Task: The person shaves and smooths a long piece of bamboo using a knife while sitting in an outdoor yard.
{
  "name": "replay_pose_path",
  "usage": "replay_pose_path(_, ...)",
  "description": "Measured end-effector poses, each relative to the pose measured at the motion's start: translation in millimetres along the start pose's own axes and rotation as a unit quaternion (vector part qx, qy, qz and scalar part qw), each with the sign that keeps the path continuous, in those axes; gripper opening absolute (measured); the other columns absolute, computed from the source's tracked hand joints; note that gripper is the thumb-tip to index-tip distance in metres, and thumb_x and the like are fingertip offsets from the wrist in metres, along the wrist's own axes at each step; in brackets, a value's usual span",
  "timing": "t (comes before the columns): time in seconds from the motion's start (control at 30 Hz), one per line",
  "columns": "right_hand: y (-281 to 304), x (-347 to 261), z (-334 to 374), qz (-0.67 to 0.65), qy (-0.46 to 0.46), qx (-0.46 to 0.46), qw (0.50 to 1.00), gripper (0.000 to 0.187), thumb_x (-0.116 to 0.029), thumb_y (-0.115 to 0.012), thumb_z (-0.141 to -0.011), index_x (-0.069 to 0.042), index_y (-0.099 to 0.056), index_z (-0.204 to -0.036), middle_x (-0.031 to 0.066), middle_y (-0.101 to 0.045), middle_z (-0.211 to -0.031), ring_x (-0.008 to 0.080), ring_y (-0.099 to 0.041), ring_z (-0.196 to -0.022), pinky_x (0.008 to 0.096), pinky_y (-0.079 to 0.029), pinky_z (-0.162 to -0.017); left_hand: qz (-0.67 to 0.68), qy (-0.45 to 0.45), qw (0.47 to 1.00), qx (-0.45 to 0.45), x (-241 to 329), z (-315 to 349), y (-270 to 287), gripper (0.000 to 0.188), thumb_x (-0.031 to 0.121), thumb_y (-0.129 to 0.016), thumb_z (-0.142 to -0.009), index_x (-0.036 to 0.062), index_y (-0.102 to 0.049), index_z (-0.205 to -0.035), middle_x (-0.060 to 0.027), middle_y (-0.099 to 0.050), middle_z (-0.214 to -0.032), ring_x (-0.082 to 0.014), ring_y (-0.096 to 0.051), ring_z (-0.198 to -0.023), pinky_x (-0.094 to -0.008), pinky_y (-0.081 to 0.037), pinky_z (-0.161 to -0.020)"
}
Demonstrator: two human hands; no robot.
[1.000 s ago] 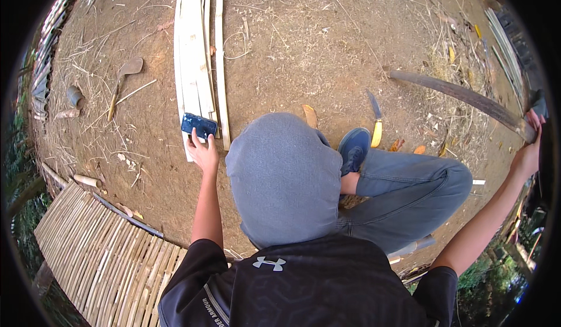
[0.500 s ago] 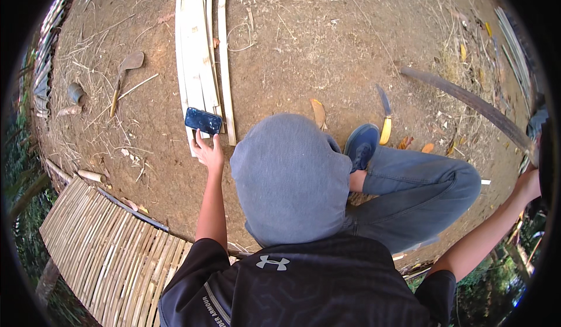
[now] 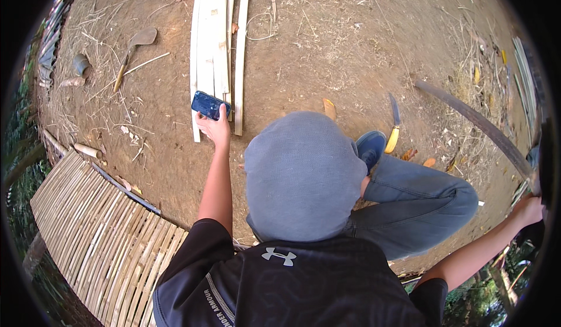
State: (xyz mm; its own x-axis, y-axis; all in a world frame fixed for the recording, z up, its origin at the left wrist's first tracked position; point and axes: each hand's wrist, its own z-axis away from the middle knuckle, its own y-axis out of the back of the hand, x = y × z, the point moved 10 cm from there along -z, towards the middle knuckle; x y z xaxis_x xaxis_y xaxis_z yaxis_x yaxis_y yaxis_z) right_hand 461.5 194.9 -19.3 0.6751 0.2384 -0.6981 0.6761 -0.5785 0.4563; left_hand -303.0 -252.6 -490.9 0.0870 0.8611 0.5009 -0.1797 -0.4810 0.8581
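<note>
Left hand (image 3: 215, 131): grasping glossy rectangular phone (image 3: 207, 104)
Right hand (image 3: 529, 209): can't tell grip
Wood strips (image 3: 211, 41): long, flat, pale
Knife (image 3: 395, 122): yellow-handled, pointed

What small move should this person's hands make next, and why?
Perhaps the left hand should set the phone down on bare ground: it grips the phone, which hides part of the pale strips in this view, so that would likely uncover them and free that hand. Whether the right hand holds anything is unclear.
</note>
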Motion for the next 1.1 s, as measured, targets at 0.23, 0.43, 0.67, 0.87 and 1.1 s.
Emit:
replay_pose_path(0.23,0,27,-12,-0.049,-0.068,-0.028,0.996,0.041,-0.019,-0.04,-0.102,0.014,-0.055,-0.122,0.02,-0.064,-0.121,0.0289,-0.061,-0.112,0.0373,-0.042,-0.105,-0.048,0.099,0.993,0.052,4,-20,-1,0.111,0.055,-0.086,-0.062,0.0088,-0.024,-0.141,-0.0269,-0.034,-0.138,-0.0402,-0.033,-0.13,-0.0519,-0.032,-0.107)
replay_pose_path(0.43,5,38,-8,-0.072,-0.109,-0.038,0.991,0.042,-0.019,-0.041,-0.101,0.015,-0.055,-0.122,0.02,-0.063,-0.122,0.0289,-0.061,-0.113,0.0373,-0.043,-0.105,-0.038,0.174,0.983,0.037,5,-24,-6,0.115,0.039,-0.093,-0.056,0.0109,-0.021,-0.141,-0.0285,-0.035,-0.138,-0.0403,-0.036,-0.127,-0.0521,-0.035,-0.106)
replay_pose_path(0.67,5,38,-7,-0.022,-0.09,-0.062,0.994,0.044,-0.018,-0.032,-0.103,0.012,-0.045,-0.132,0.0209,-0.062,-0.123,0.0285,-0.058,-0.116,0.038,-0.041,-0.106,0.021,0.123,0.991,0.047,22,-20,4,0.106,0.017,-0.088,-0.059,0.0096,-0.02,-0.141,-0.0277,-0.036,-0.134,-0.0423,-0.035,-0.125,-0.0534,-0.031,-0.108)
replay_pose_path(0.87,14,37,-8,0.017,-0.06,-0.045,0.997,0.042,-0.018,-0.035,-0.102,0.012,-0.047,-0.129,0.0208,-0.063,-0.119,0.0283,-0.059,-0.112,0.0378,-0.042,-0.103,0.022,-0.042,0.996,0.08,38,-14,10,0.103,0.01,-0.083,-0.059,0.0049,-0.021,-0.141,-0.0243,-0.034,-0.131,-0.0398,-0.036,-0.124,-0.0502,-0.023,-0.112)
replay_pose_path(1.1,22,35,-9,0.068,-0.027,-0.033,0.997,0.04,-0.018,-0.038,-0.1,0.012,-0.049,-0.125,0.0207,-0.063,-0.114,0.0282,-0.06,-0.108,0.0375,-0.044,-0.099,0.081,-0.114,0.987,0.076,50,15,25,0.1,0.01,-0.081,-0.064,0.0026,-0.019,-0.142,-0.0231,-0.035,-0.133,-0.0348,-0.041,-0.121,-0.0479,-0.034,-0.106)
